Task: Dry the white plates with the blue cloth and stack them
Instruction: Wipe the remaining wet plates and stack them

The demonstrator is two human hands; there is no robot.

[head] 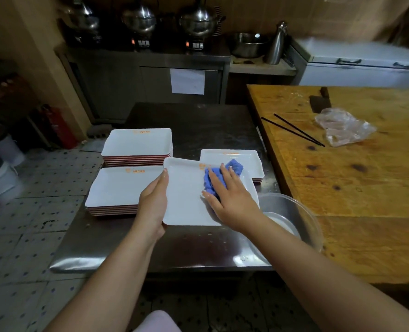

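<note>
Both arms reach out. Left hand [153,200] grips the white plate [189,200] by its edge; right hand [230,195] lies flat, pressing the blue cloth [213,178] on it. 3 stacks [136,144] sit behind. Maybe still wet, the plate could slip if pushed hard

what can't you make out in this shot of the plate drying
Head view only:
- Orange print on the held plate: hidden by the blue cloth and right hand.
- Left hand fingers: under the plate.
- Metal basin contents: hidden by the right forearm.
- Print on the far stack: too small.
</note>
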